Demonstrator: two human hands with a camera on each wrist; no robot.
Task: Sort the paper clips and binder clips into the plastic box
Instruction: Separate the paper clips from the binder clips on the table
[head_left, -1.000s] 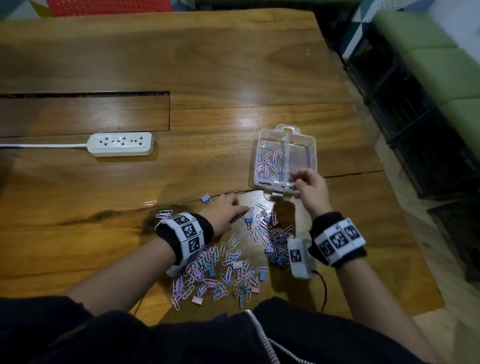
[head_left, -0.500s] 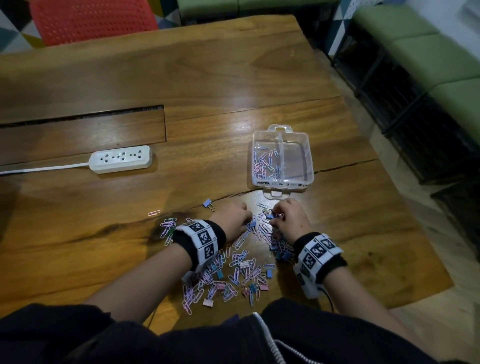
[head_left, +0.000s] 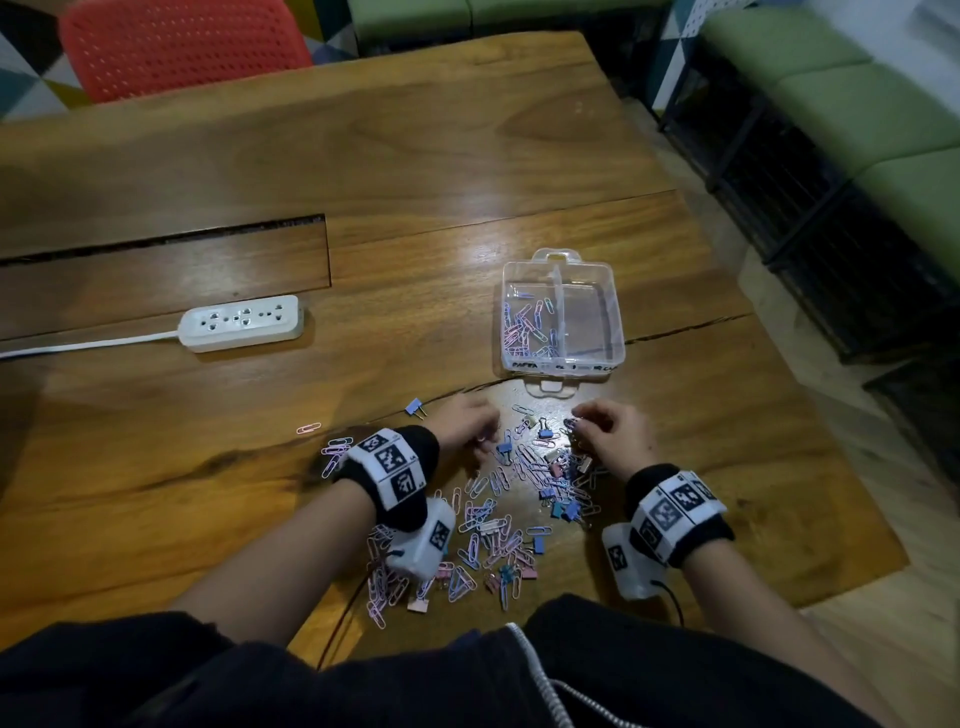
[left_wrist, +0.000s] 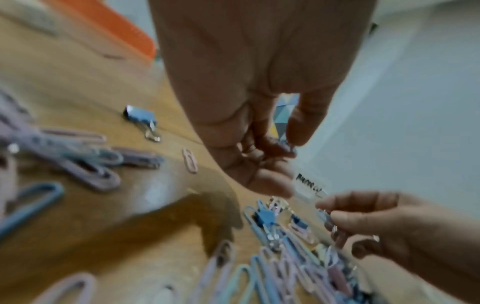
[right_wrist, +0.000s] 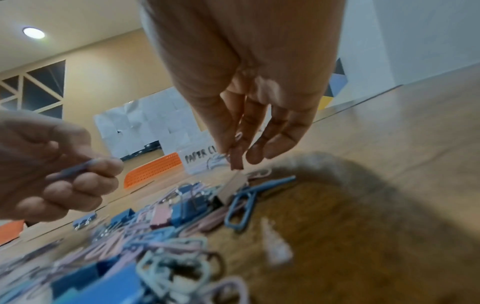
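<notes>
Right hand (right_wrist: 249, 115) pinches pink binder clip (right_wrist: 237, 162); left hand (left_wrist: 249, 131) pinches blue paper clip (right_wrist: 78, 167). Lift clear of pile (head_left: 498, 514), drop each in own compartment of box (head_left: 615, 317).

Office lounge, wooden table (head_left: 415, 156), power strip (head_left: 241, 323), green benches (head_left: 831, 78)

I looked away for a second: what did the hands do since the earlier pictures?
The right hand left the plastic box, came back to the pile of clips and now pinches a pink clip. The left hand stayed at the pile, holding a bluish clip. Box and power strip stayed put.
</notes>
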